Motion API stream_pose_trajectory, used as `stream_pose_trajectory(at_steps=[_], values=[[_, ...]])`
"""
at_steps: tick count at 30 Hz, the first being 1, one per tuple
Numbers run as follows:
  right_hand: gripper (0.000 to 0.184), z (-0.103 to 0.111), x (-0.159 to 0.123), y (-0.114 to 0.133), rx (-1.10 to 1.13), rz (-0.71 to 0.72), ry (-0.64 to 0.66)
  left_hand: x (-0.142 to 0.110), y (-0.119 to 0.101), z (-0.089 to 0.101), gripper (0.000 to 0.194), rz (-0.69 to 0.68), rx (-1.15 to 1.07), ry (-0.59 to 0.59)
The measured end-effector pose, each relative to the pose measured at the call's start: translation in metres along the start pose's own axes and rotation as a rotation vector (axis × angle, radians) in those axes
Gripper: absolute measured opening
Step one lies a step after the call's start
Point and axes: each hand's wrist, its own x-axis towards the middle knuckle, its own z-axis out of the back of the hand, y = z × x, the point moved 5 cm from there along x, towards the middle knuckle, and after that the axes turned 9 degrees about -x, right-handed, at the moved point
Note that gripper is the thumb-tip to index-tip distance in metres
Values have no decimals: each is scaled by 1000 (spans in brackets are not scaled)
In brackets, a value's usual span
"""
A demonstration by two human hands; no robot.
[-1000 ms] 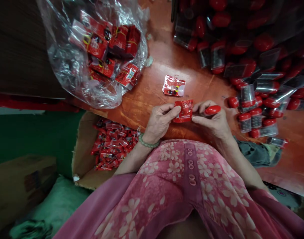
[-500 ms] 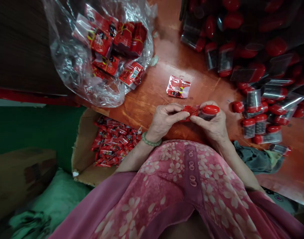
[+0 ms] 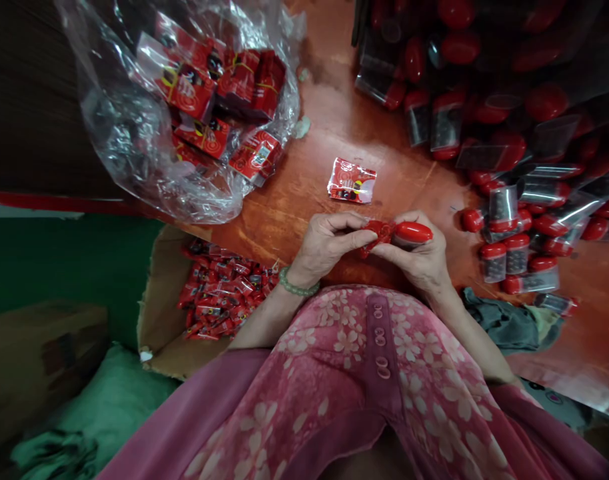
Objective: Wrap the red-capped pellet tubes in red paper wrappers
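Note:
My left hand (image 3: pixel 325 245) pinches a small red wrapper (image 3: pixel 380 233) at the table's near edge. My right hand (image 3: pixel 420 259) grips a clear tube with a red cap (image 3: pixel 412 233), the cap pointing right, and its thumb and fingers also touch the wrapper. The wrapper is crumpled around the tube's left end, between both hands. One flat red-and-clear packet (image 3: pixel 351 181) lies on the table just beyond my hands.
A clear plastic bag (image 3: pixel 134 140) of bundled red packets sits at the left. Red-capped tubes (image 3: pixel 514 247) are heaped at the right and back. A cardboard box (image 3: pixel 157 320) with several wrapped pieces stands below the wooden table (image 3: pixel 304 193). Green cloth lies at the lower left.
The red wrapper, held flat a second ago, is now bunched up against the tube's end. Both hands have closed in toward each other and shifted slightly nearer me.

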Motion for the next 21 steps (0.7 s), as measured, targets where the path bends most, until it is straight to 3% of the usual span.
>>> stream_pose_trajectory(at_steps=[5,8,13,18,21], values=[[33,14,3,-6,-43,-6,25,0,-15,-5,23,-108,111,48],[36,35,1,-5,-66,-27,61,-2,-27,-7,15,-262,202,76],[25,65,-7,30,-226,89,105,-7,-38,-11,11,-487,350,132],[19,55,-4,73,-489,410,237,-11,-42,-18,15,-562,467,201],[22,49,0,77,-555,438,310,-14,-43,-21,14,-577,494,227]])
